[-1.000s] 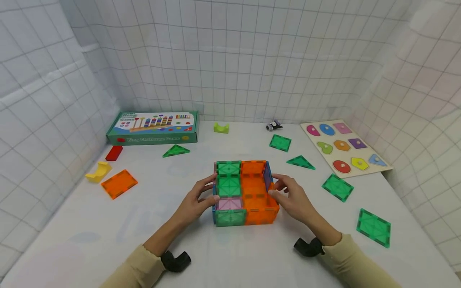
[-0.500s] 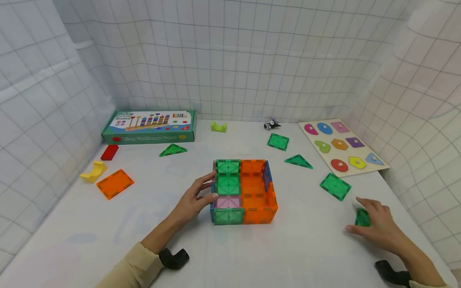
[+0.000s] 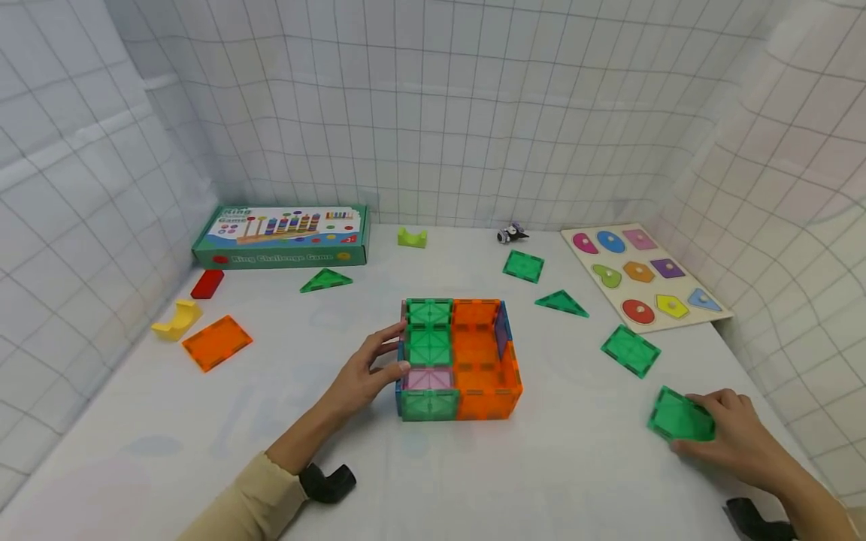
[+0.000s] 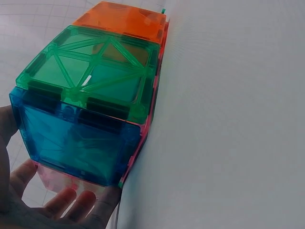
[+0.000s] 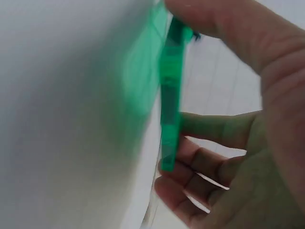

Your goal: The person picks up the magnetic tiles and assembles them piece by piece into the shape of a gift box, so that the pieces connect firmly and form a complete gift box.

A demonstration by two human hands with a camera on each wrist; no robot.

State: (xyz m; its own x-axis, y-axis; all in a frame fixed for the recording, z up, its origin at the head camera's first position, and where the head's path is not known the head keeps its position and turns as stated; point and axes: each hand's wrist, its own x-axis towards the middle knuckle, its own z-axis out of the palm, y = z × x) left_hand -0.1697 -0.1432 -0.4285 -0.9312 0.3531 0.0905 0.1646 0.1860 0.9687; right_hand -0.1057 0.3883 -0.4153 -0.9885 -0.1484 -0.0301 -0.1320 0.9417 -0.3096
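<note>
A low open box of translucent magnetic tiles (image 3: 487, 406) stands mid-table, green and pink on its left half, orange on its right, with blue side tiles. My left hand (image 3: 365, 376) holds its left side, thumb near the front and fingers farther back. In the left wrist view the curled fingers touch a blue tile (image 4: 78, 138). Over at the right, my right hand (image 3: 734, 443) pinches a green square tile (image 3: 679, 417) between thumb and fingers. Seen edge-on in the right wrist view, that tile is raised off the table at least partly.
Loose green tiles lie behind the right hand, including a square (image 3: 631, 351) and a triangle (image 3: 562, 302). A shape puzzle board (image 3: 625, 294) is farther back. On the left are an orange tile (image 3: 217, 343), yellow block (image 3: 178, 320), red block (image 3: 207, 284) and game box (image 3: 284, 259).
My right hand has left the box's right side, moved right and picked up the green square tile. The left hand stays at the box.
</note>
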